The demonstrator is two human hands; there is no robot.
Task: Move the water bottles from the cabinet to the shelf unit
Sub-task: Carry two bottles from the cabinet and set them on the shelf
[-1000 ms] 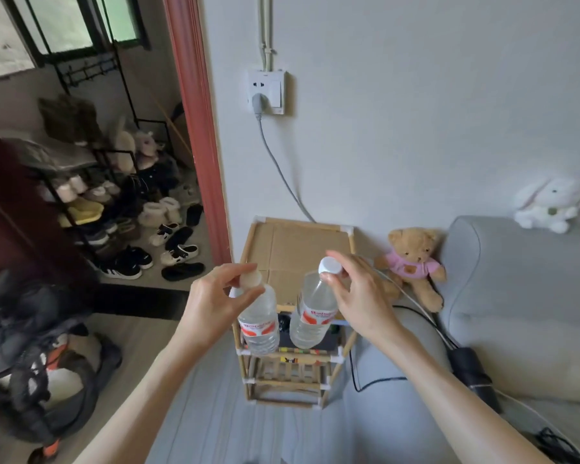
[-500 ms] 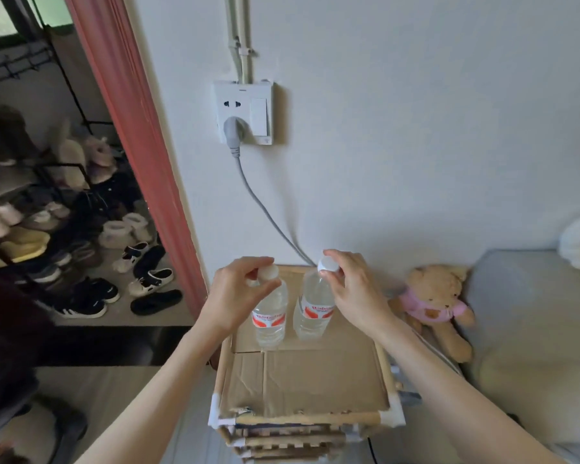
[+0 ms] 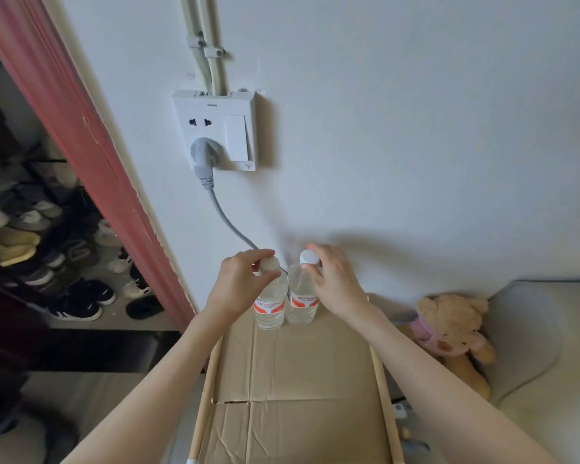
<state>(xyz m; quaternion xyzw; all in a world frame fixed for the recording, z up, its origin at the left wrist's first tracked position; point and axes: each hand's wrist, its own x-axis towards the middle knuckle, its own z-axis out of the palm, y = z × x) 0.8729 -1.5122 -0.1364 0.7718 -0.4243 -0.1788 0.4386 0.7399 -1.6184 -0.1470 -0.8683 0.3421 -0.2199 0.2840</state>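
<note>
Both grips held caps: left hand pinched one clear plastic water bottle, right hand its twin. Bottles stood touching on cardboard-topped wooden shelf unit near wall. Delivery looked nearly done; only release left.

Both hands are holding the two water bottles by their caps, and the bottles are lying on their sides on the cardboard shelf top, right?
Not quite. The head view shows both bottles standing upright on the cardboard, close to the wall. The left hand pinches the left bottle at its cap and the right hand the right bottle.
</note>
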